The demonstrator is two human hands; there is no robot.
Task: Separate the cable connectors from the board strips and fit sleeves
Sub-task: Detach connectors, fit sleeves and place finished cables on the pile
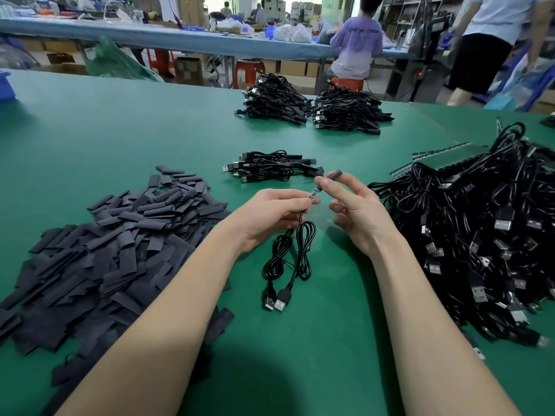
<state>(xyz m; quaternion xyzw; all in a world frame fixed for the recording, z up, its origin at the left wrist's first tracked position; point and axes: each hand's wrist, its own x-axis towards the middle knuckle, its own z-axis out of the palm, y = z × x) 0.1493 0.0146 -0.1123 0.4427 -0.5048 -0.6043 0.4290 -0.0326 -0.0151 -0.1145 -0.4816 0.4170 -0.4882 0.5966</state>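
Observation:
My left hand point(271, 213) pinches the end of a black cable point(301, 250) just below its small bare board connector point(314, 194). Between thumb and forefinger my right hand point(353, 207) holds a dark sleeve point(334, 174) tilted toward the connector's tip, the two nearly touching. The cable hangs in coiled loops down to the green table point(120, 139), where two USB plugs point(277, 301) lie side by side. At the right, a big tangle of black cables point(480, 235) lies over green board strips point(444, 159).
A wide heap of flat black sleeves point(114, 244) covers the left of the table. A small bundle of cables point(270, 167) lies just beyond my hands, and two larger bundles point(312, 106) sit farther back. People stand and sit past the table's far edge.

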